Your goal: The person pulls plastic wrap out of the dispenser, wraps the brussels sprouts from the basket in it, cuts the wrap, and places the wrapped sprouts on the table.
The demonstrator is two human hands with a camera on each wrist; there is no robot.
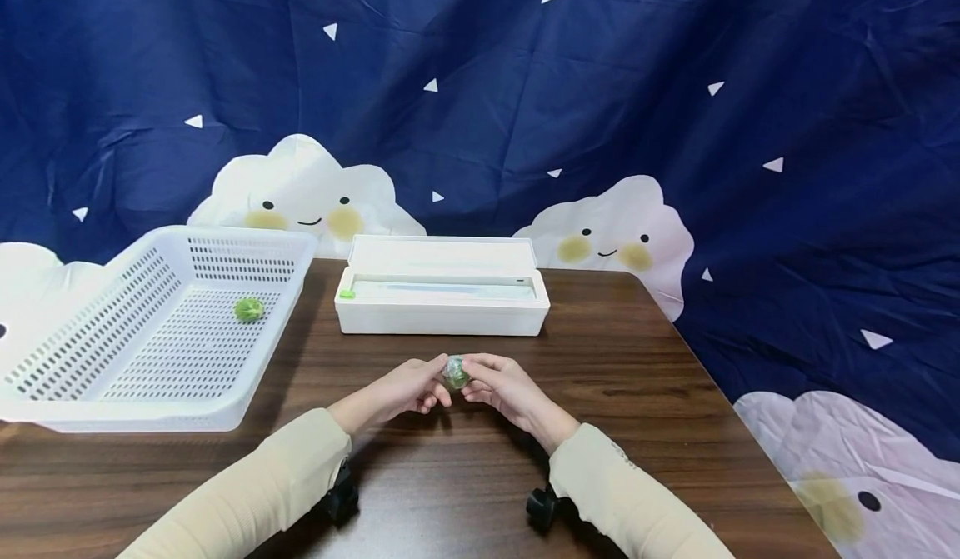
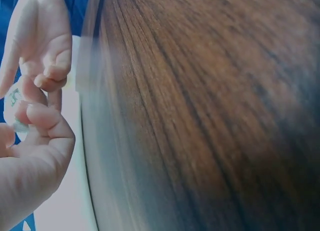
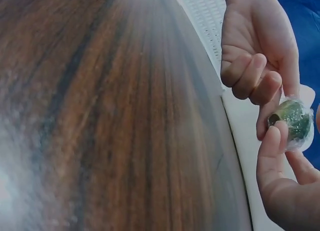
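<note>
A small round green vegetable (image 1: 455,372), wrapped in crinkled clear plastic film, is held between both hands above the table. In the right wrist view the wrapped vegetable (image 3: 292,122) shows a darker cut spot on one side. My left hand (image 1: 408,388) pinches it from the left with the fingertips, its other fingers curled loosely. From the other side my right hand (image 1: 510,390) grips it with thumb and fingers. In the left wrist view, fingers partly hide the wrapped vegetable (image 2: 14,103).
Just beyond the hands stands a white film dispenser box (image 1: 442,319), lid raised, with a green slider (image 1: 347,294) at its left. To the left, a white perforated basket (image 1: 150,409) holds one unwrapped green vegetable (image 1: 249,310). The brown wooden table (image 1: 637,376) meets a blue curtain behind.
</note>
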